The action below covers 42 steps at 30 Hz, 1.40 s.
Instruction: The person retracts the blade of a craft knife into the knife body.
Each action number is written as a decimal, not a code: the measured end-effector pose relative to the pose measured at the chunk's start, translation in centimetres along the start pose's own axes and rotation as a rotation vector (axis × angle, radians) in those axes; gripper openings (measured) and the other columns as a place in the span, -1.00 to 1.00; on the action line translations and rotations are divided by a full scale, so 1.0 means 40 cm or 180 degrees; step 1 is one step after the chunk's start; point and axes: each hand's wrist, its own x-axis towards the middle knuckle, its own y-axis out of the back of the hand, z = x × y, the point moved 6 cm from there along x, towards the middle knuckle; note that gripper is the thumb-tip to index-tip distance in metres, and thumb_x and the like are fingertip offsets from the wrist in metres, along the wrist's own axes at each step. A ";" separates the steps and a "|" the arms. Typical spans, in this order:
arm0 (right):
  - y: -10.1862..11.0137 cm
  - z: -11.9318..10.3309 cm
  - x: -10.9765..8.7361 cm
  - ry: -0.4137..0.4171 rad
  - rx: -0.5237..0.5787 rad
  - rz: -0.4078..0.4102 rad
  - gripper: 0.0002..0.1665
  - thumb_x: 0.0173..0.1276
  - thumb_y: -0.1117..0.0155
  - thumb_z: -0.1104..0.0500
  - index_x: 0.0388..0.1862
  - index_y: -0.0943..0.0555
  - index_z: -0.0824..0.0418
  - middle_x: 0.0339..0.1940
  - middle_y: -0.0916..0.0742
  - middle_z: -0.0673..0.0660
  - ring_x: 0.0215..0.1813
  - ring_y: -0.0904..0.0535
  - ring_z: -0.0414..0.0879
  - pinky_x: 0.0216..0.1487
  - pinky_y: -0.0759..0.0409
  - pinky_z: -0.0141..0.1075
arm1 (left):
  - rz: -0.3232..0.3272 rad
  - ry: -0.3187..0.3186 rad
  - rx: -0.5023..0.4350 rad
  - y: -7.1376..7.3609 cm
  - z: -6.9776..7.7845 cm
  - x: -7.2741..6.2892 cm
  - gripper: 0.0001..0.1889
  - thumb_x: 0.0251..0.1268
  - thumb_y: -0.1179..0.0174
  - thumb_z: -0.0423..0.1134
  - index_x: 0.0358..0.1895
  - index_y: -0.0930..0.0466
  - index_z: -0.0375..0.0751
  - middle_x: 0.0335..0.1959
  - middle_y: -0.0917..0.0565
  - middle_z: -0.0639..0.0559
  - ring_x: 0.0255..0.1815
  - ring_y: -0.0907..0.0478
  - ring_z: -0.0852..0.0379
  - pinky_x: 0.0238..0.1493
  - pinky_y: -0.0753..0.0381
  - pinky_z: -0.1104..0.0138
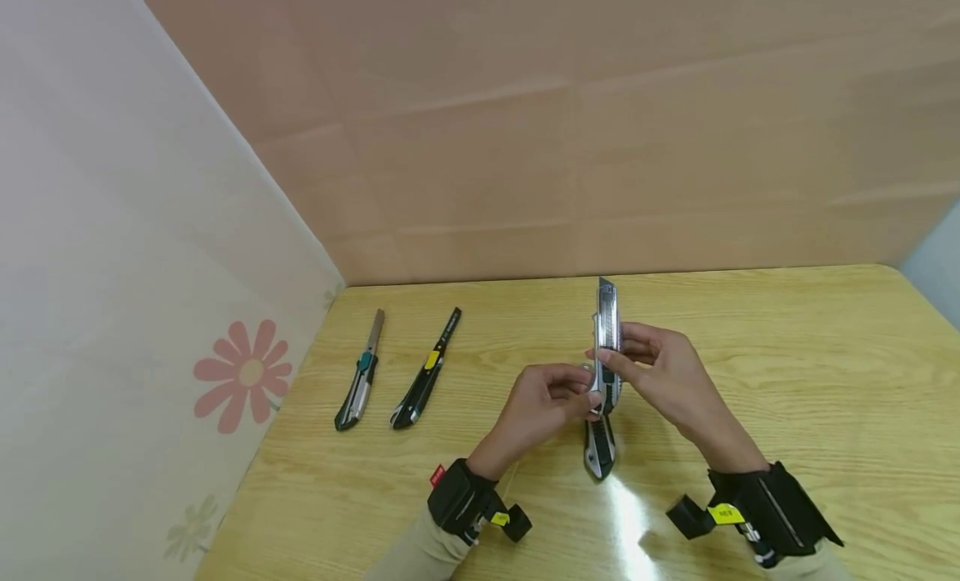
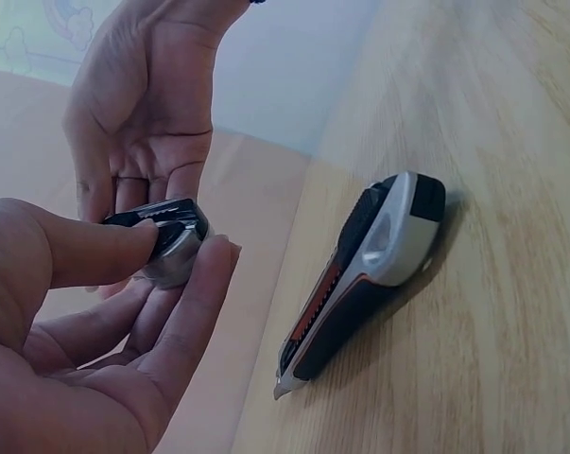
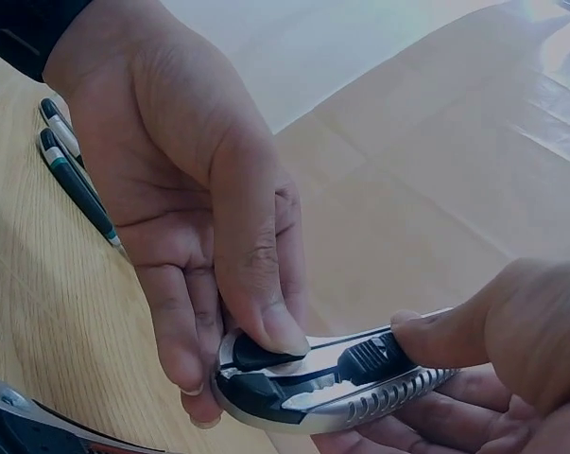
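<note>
Both hands hold a silver and black utility knife (image 1: 607, 314) above the table, upright in the head view. My left hand (image 1: 551, 402) pinches its lower end, with the thumb on a black part at that end in the right wrist view. Higher up, my right hand (image 1: 667, 377) grips the body, its thumb touching the ribbed black slider (image 3: 371, 359). Just below the held knife, a second utility knife (image 2: 365, 274) in silver and black with an orange-red strip lies on the table; the head view shows only its lower part (image 1: 600, 452).
Two more utility knives lie at the table's left: one silver with a teal slider (image 1: 358, 389), one black with a yellow slider (image 1: 423, 379). Behind the wooden table (image 1: 810, 381) stands a brown covered wall (image 1: 600, 147). A white flower-printed sheet (image 1: 150, 231) borders its left side.
</note>
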 end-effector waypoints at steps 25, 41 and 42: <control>-0.009 -0.016 -0.002 0.0132 -0.0006 -0.0181 -0.41 0.46 -0.38 0.18 0.42 -0.50 0.24 0.05 -0.79 0.14 0.06 -0.69 0.06 -0.04 -0.65 -0.20 | -0.0090 -0.0001 -0.0144 0.005 -0.009 0.003 -0.79 0.33 -0.34 -0.47 -0.01 -0.68 -0.43 -0.16 -0.74 -0.09 -0.27 -0.76 0.08 -0.06 -0.75 -0.03; -0.006 -0.002 -0.002 -0.0101 0.0002 -0.0247 -0.25 0.54 -0.29 -0.06 0.53 -0.36 0.30 0.17 -0.71 0.33 0.19 -0.67 0.22 0.19 -0.59 0.22 | 0.0009 -0.0045 0.0039 0.009 0.002 0.004 -0.81 0.33 -0.37 -0.43 -0.03 -0.69 -0.38 -0.19 -0.73 -0.05 -0.29 -0.73 0.13 -0.07 -0.74 -0.07; -0.007 -0.001 -0.002 -0.0126 0.0030 -0.0265 -0.25 0.55 -0.27 -0.07 0.53 -0.35 0.29 0.17 -0.72 0.33 0.16 -0.69 0.20 0.19 -0.59 0.23 | 0.0016 -0.0041 0.0041 0.010 0.002 0.004 -0.81 0.33 -0.37 -0.43 -0.04 -0.69 -0.38 -0.19 -0.73 -0.05 -0.29 -0.73 0.12 -0.07 -0.74 -0.07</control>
